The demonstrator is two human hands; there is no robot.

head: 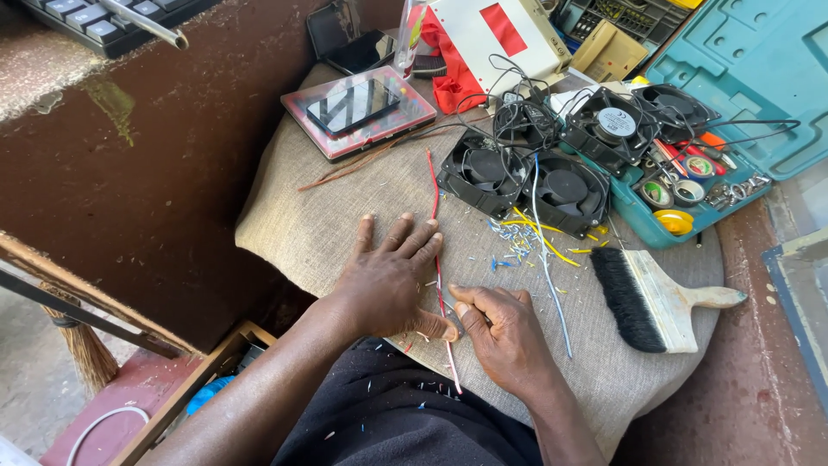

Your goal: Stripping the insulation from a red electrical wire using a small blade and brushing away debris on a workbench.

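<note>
A burlap-covered worktop [328,224] is carrying everything. Largest down: one teal tool case [742,78] lying open, one wide paintbrush [655,298], four black cooling fans [565,185] clustered together, one phone [354,105] resting on a flat red box. The left hand [388,280] is lying flat and open, pinning a red wire [438,259]; the right hand [504,332] is pinching closed on that wire just beside it. Judging by the many snipped insulation bits [513,250] scattered about, trimming looks well underway, with a blue-white wire [548,267] and yellow wires [543,237] lying loose nearby.
</note>
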